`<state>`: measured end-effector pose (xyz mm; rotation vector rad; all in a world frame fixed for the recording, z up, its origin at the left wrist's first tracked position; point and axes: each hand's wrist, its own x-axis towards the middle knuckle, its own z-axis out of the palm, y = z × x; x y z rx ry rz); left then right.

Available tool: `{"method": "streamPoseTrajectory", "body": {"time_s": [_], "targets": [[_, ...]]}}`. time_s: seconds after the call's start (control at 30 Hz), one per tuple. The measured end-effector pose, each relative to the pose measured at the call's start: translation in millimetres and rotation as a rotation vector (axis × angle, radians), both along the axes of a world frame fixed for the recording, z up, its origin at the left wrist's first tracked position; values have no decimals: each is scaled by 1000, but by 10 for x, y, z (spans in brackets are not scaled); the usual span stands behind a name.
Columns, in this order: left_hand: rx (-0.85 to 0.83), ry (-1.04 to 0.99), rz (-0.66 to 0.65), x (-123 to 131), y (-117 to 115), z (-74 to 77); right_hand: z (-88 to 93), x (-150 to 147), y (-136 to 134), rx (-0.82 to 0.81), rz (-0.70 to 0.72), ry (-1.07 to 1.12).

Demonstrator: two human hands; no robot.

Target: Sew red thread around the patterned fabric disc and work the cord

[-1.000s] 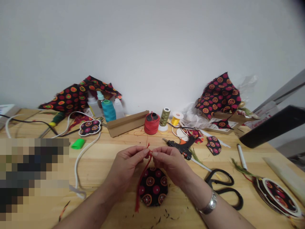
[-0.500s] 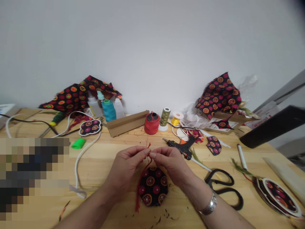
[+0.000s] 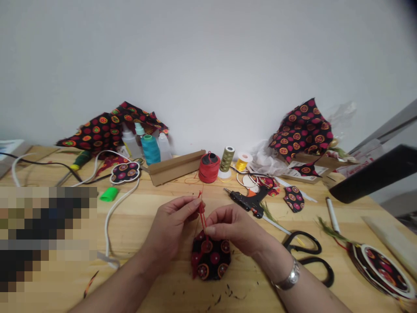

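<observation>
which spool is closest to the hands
The red spool, straight ahead of the left hand and right hand; the olive spool, yellow spool and teal spool stand farther away.

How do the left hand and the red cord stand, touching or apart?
Touching. The head view shows the left hand with its fingertips closed on the red cord, above the black patterned fabric piece.
</observation>
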<state>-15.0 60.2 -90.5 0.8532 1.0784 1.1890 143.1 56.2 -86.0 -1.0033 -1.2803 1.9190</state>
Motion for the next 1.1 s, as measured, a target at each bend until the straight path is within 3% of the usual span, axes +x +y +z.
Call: {"method": "streamPoseTrajectory", "body": {"time_s": [0.2, 0.47, 0.7, 0.8, 0.9, 1.1], "targets": [[-51, -118, 15, 5, 11, 22, 99, 69, -78, -64, 342, -3], [-105, -251, 37, -6, 48, -11, 321, 133, -147, 87, 685, -80], [-94, -249, 77, -8, 58, 8, 266, 180, -116, 157, 843, -57], [-78, -241, 86, -8, 61, 13, 347, 259, -103, 174, 848, -94], [-51, -237, 76, -14, 63, 3, 401, 370, -86, 208, 759, -91], [-25, -168, 91, -11, 53, -5, 306, 562, 49, 352, 135, 158]]}}
